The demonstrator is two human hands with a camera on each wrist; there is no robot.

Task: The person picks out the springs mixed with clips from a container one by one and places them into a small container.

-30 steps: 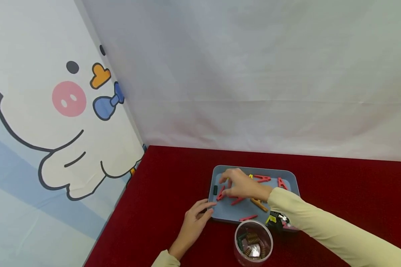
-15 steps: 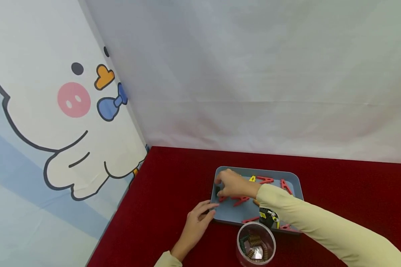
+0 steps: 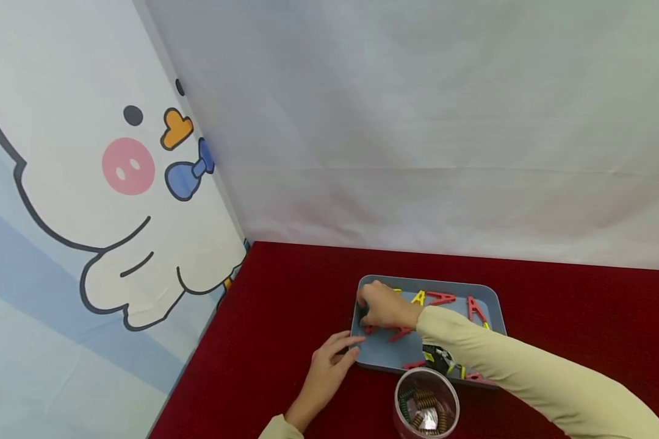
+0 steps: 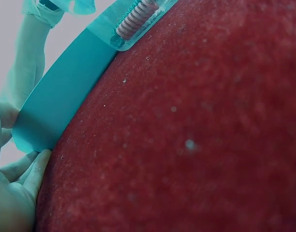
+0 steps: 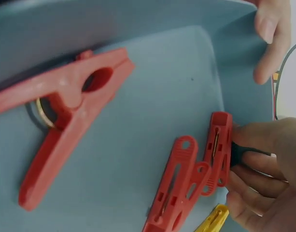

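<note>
My right hand (image 3: 385, 306) reaches into the left end of the blue-grey tray (image 3: 385, 353). In the right wrist view its curled fingertips pinch a small dark green cylinder (image 5: 238, 153) beside the tray wall; most of it is hidden. Right next to those fingers lie red clothespins (image 5: 216, 149), and a yellow clothespin (image 5: 214, 220) shows lower down. My left hand (image 3: 323, 373) grips the tray's near left corner, with fingers over the rim and others against the outside.
A clear round jar (image 3: 398, 396) with brown and green coil springs (image 3: 425, 400) stands before the tray. More red clips (image 3: 440, 298) and yellow clips (image 3: 419, 297) lie in the tray. The table has a dark red cloth (image 3: 285, 292); a pale curtain (image 3: 417, 152) hangs behind.
My right hand has moved left from above the red clips to the dark green cylinder, and its fingers have closed round it. The left hand keeps its hold on the tray corner.
</note>
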